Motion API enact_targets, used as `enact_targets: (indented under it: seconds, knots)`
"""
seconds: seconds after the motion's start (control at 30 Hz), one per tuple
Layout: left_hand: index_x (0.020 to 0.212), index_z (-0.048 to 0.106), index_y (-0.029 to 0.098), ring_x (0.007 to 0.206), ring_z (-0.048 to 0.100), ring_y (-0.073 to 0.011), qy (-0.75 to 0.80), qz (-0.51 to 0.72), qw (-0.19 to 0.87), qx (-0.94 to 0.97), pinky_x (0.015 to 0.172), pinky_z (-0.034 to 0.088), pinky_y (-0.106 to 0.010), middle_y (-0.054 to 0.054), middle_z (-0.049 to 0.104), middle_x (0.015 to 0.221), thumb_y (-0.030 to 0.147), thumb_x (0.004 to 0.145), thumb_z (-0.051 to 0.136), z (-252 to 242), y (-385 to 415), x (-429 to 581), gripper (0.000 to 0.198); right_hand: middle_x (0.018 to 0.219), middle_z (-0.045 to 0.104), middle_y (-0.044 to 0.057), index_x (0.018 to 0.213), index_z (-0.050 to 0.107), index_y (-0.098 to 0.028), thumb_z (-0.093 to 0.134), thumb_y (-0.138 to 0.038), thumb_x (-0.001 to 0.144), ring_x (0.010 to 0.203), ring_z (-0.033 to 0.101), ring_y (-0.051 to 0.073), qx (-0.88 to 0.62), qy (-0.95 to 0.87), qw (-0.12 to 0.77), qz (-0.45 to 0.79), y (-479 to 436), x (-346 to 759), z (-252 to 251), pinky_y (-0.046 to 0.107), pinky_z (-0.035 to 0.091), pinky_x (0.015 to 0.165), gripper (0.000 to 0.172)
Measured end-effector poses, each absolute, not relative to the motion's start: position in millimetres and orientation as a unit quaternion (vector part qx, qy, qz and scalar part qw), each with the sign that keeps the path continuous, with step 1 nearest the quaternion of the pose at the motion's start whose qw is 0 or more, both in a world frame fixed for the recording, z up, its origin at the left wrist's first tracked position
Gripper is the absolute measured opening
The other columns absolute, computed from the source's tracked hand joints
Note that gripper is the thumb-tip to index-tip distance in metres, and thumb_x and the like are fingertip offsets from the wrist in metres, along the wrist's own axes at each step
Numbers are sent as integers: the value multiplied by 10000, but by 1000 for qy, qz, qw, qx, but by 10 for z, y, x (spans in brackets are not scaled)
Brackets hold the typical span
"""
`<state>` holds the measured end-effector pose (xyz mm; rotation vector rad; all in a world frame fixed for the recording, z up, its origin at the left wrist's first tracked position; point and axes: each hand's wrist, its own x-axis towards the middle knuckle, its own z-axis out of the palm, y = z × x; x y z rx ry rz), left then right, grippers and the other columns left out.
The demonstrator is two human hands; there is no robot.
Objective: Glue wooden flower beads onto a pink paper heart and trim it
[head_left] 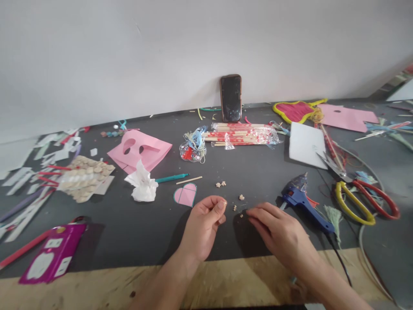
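Note:
My left hand [204,226] is raised a little above the dark table [135,241], thumb and forefinger pinched together. Whatever is between those fingertips is too small to make out. Low over the table, my right hand [279,226] has its fingers drawn together, their tips hiding anything they grip. Between and beyond the hands lie several small beige bead-like clusters, among them one cluster [241,197] and a smaller piece [235,207]. A pink paper heart with a green outline [186,195] lies just beyond my left hand, with a thin wooden stick [189,180] above it.
On the right are a blue glue gun [305,206] and scissors [351,189]. A phone [231,98] leans against the wall behind wrapped sticks [245,134]. Left stand crumpled tissue [142,183], a teal pen [172,178], pink folded paper [138,148] and a purple paper piece [53,254].

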<state>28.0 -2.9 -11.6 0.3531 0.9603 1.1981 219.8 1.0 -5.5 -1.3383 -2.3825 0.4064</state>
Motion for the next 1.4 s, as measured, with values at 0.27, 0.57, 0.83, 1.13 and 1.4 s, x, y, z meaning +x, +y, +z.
enact_targets:
  seconds: [0.27,0.57,0.83,1.13,1.4]
  knots:
    - [726,647,130,573,381,-51,433,538,705,162,541,317,-192,14,512,695,298,710,767,-93,-35,267,207,741,650,27,809,667,-215,518,-252,896,682,638,165,-495,-857,130,66,64,2016,-83,245,444,548,176]
    - [746,652,148,555,383,-61,451,506,709,194,554,300,-213,41,480,600,313,722,753,-135,-61,299,195,812,661,40,865,642,-204,545,-176,875,714,648,135,-437,-822,320,174,105,1991,55,225,531,631,101]
    - [719,631,142,579,400,-76,439,479,726,224,579,296,-225,31,502,619,323,723,751,-124,-91,355,217,807,658,37,899,638,-196,590,-126,846,714,649,129,-395,-821,387,145,96,1945,102,229,557,646,101]
    - [709,617,146,585,391,-89,445,470,725,236,586,294,-236,30,488,611,334,735,737,-129,-98,365,225,796,667,37,897,644,-213,560,-139,866,702,658,134,-393,-823,386,136,104,1940,96,232,564,623,116]
    - [697,610,143,582,386,-91,452,467,718,250,583,297,-239,29,477,603,346,733,734,-110,-88,371,241,793,666,38,899,644,-207,562,-135,863,693,652,130,-392,-826,383,133,99,1947,79,231,557,618,115]
